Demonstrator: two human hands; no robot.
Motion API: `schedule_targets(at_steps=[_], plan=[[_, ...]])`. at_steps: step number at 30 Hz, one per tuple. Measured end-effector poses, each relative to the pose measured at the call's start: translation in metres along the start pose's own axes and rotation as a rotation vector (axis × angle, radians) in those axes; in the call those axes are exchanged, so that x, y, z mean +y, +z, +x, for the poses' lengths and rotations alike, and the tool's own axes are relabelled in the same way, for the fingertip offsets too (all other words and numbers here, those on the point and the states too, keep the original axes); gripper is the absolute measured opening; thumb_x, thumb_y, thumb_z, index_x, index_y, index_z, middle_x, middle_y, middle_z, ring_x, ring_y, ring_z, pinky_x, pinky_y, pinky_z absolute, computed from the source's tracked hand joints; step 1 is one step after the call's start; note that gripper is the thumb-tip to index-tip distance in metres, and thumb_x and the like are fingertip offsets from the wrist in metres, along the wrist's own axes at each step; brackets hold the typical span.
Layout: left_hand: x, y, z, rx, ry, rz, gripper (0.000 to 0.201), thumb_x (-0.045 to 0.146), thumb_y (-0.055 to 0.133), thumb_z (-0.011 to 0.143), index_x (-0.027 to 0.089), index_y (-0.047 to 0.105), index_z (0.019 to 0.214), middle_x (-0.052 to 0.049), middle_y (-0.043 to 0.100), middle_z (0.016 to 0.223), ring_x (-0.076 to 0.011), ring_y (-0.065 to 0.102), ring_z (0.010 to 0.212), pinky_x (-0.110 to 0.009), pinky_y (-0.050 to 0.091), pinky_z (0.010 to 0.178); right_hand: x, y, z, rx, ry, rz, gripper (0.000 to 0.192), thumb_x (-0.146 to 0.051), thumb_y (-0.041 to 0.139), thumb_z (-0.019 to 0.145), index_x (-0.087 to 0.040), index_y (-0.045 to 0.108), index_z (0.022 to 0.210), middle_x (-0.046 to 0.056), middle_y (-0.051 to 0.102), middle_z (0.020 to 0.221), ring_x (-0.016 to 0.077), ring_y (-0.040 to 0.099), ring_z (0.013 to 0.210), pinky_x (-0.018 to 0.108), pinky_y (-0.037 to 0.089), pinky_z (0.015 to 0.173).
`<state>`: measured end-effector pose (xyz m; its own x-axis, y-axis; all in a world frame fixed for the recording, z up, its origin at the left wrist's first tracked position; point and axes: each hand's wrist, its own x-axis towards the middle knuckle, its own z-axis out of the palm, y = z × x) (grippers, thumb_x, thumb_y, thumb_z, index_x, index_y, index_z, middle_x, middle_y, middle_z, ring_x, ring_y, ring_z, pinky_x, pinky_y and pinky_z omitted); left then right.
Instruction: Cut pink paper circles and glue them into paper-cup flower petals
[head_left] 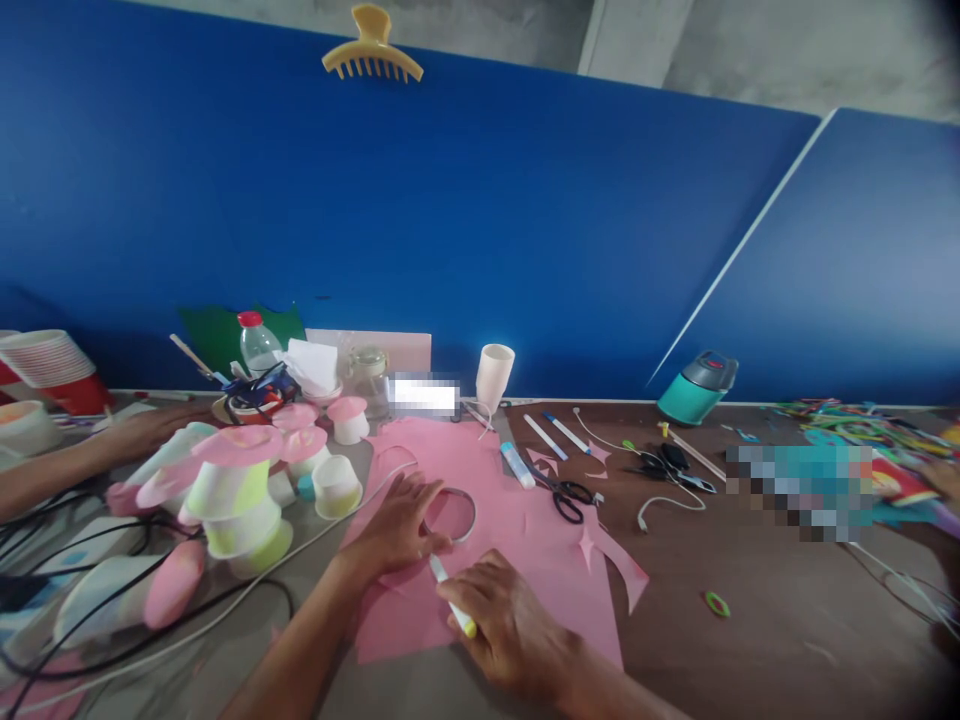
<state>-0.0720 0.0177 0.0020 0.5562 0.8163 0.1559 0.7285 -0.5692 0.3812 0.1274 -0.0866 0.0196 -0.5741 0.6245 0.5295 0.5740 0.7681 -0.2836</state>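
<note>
Hands [405,525] [502,620] trace ring [450,514] beside empty cups [336,486].

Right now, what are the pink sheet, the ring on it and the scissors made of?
The pink sheet looks like matte paper or thin card: flat, with cut edges and scraps beside it. The ring under the left hand looks like a thin pale band, perhaps plastic or tape; hard to tell. The scissors seem to have black plastic handles and metal blades.
</note>
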Motion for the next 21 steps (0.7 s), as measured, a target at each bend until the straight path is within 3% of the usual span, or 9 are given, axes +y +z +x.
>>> schedule_targets(at_steps=[4,13,18,21], plan=[[0.002,-0.003,0.0,-0.014,-0.001,0.005,0.076,0.047,0.075,0.072,0.021,0.05,0.139,-0.015,0.052,0.145,-0.0372,0.037,0.141,-0.059,0.022,0.118,0.004,0.005,0.0,-0.072,-0.013,0.029,0.028,-0.009,0.05,0.081,-0.02,0.06,0.105,0.005,0.074,0.083,0.0203,0.066,0.073,0.034,0.042,0.071],[0.001,-0.002,0.001,-0.026,0.011,0.017,0.079,0.058,0.071,0.075,0.02,0.048,0.14,-0.016,0.053,0.143,-0.0377,0.037,0.14,-0.058,0.021,0.118,0.021,-0.015,-0.021,-0.016,0.066,0.028,0.029,-0.005,0.048,0.086,-0.018,0.057,0.11,0.005,0.073,0.084,0.0204,0.065,0.071,0.034,0.041,0.07],[0.006,-0.008,0.0,-0.05,0.007,-0.005,0.072,0.057,0.069,0.077,0.022,0.049,0.138,-0.015,0.052,0.143,-0.0361,0.038,0.139,-0.057,0.021,0.118,0.039,-0.036,-0.032,0.108,0.14,0.024,0.027,-0.01,0.046,0.091,-0.021,0.057,0.113,0.005,0.073,0.085,0.0205,0.066,0.073,0.033,0.047,0.07],[0.009,-0.01,-0.001,-0.048,0.003,0.021,0.068,0.051,0.07,0.078,0.022,0.051,0.136,-0.015,0.053,0.143,-0.0368,0.038,0.139,-0.058,0.021,0.117,0.047,-0.048,-0.029,0.197,0.261,0.115,0.023,-0.018,0.047,0.095,-0.022,0.06,0.113,0.005,0.073,0.089,0.0197,0.067,0.077,0.03,0.051,0.069]])
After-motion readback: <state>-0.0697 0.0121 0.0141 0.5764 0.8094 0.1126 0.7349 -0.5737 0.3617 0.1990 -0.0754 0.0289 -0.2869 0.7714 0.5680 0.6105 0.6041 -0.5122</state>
